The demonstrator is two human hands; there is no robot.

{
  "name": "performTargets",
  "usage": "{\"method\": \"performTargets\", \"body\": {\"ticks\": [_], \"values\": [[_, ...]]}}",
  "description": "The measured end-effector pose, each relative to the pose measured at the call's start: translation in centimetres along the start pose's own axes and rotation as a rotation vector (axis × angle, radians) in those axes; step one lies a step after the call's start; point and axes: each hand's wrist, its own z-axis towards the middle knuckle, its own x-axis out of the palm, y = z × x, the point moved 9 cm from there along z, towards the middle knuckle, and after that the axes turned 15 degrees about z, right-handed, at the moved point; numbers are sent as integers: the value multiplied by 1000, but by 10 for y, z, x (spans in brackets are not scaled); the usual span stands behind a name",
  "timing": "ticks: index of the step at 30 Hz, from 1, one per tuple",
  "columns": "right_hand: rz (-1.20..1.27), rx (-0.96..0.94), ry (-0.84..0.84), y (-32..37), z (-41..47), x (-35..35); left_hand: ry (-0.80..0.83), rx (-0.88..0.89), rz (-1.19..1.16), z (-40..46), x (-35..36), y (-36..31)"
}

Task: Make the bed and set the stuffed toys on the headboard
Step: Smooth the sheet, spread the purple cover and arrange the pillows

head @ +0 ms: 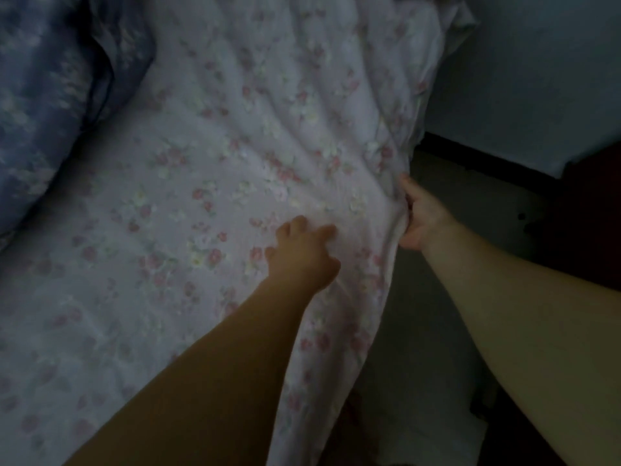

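Note:
A pale sheet with small pink flowers [208,183] covers the bed and runs in ridges toward its right edge. My left hand [302,253] rests on top of the sheet near that edge, fingers bent against the cloth. My right hand [420,216] grips the sheet's hanging edge at the side of the bed, fingers curled into the fabric. No stuffed toys are in view. The room is dim.
A bunched blue floral duvet [50,95] lies across the upper left of the bed. Right of the bed is a narrow strip of floor [470,210], a pale wall [537,79] and a dark piece of furniture [591,223].

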Motion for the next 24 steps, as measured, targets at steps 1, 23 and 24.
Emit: {"method": "performTargets", "body": {"ticks": [1, 23, 24], "values": [[3, -7, 8, 5, 2, 5, 1, 11, 8, 0, 0, -4], [-92, -131, 11, 148, 89, 81, 32, 36, -80, 109, -78, -61], [-94, -131, 18, 155, 92, 86, 25, 24, -90, 118, -84, -67]]}}
